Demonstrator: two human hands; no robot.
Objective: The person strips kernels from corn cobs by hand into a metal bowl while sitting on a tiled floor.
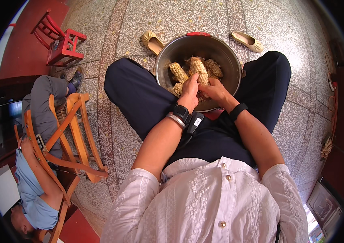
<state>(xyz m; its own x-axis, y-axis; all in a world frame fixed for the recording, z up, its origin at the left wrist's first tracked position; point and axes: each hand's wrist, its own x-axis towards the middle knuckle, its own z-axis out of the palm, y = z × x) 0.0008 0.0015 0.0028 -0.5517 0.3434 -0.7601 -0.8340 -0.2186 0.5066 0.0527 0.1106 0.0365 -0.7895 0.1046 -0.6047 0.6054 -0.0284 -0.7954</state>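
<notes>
far to the left of the grip, a person in a light blue shirt (38,198) sits on a folding wooden chair (86,137); a red chair (67,45) stands beyond, well up and left. nearer, a pale yellow left shoe (152,43) lies on the floor ahead and left of the grip, just beside the round metal bucket (232,67) that stands between the knees. inside the bucket, just left of the grip, lies a short yellow corn cob (178,72).

the left hand (189,90), with a dark watch (181,112) behind it at the wrist, is closed around the near end of a held corn cob (198,66), thumb along its side. this cob juts forward out of the grip, over the bucket. the right hand (217,92) closes on the same end from the right, its thumb meeting the left hand; the undersides of both hands are hidden. just ahead and right of the grip lie more corn cobs (213,69). farther ahead and right, outside the bucket, lies the right shoe (248,41).
</notes>
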